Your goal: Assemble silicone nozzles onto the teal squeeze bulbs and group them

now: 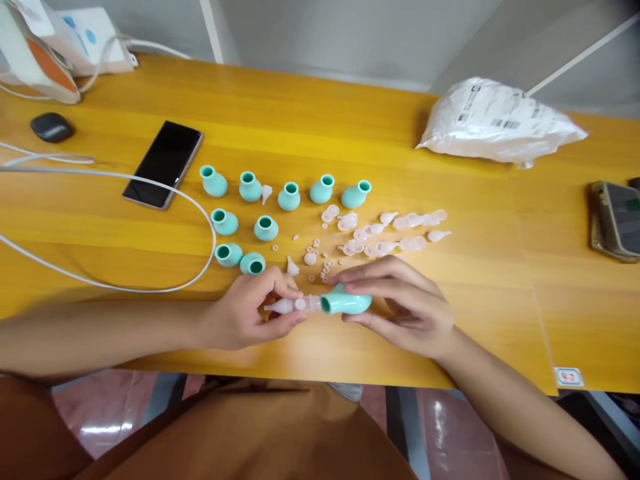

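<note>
Near the table's front edge, my left hand (253,308) pinches a translucent nozzle piece (283,307) with a pointed tip toward the left. My right hand (413,307) grips a teal squeeze bulb (353,303) on its side, its open neck facing left. The nozzle piece's wide end is at the bulb's mouth; whether it sits inside I cannot tell. Beyond my left hand stand several more teal bulbs (266,228), mouths up or tilted. Ahead of my right hand lie several translucent nozzle parts (413,243), with small rings (317,243) scattered beside them.
On the wooden table (480,220) a white cable (170,290) loops close to the bulbs. A phone (163,163) and a black mouse (51,127) lie at the left. A white plastic package (495,123) is at the back right, a dark device (615,220) at the far right.
</note>
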A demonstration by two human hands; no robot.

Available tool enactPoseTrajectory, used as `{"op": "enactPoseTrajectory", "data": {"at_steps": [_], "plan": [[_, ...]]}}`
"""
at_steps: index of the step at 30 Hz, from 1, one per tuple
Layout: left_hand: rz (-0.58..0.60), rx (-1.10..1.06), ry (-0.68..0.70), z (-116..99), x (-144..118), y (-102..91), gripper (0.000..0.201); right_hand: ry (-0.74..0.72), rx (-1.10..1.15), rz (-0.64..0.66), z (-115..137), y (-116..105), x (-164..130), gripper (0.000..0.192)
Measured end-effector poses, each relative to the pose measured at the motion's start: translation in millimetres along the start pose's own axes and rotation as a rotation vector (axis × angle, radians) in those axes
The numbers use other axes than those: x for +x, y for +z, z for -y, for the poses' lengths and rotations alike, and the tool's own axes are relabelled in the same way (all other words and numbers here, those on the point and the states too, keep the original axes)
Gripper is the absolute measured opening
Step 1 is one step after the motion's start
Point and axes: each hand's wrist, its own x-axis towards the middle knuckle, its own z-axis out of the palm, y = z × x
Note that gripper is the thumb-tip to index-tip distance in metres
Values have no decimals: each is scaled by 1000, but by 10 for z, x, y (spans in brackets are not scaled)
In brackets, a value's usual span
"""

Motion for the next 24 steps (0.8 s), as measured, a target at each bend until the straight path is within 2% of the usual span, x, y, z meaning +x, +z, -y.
{"op": "enactPoseTrajectory", "data": {"at_steps": [3, 7, 14, 24], "plan": [[-7, 10, 14, -9, 2, 2, 22, -43, -44, -17, 34, 0, -14, 52], [-6, 39, 29, -26, 0, 2, 25, -87, -137, -26, 82, 22, -35, 47], [14, 59, -13, -13, -9, 17, 23, -80, -237, -51, 101, 90, -47, 58], [7, 96, -79, -38, -34, 8, 25, -71, -169, -46, 65, 86, -56, 68]]}}
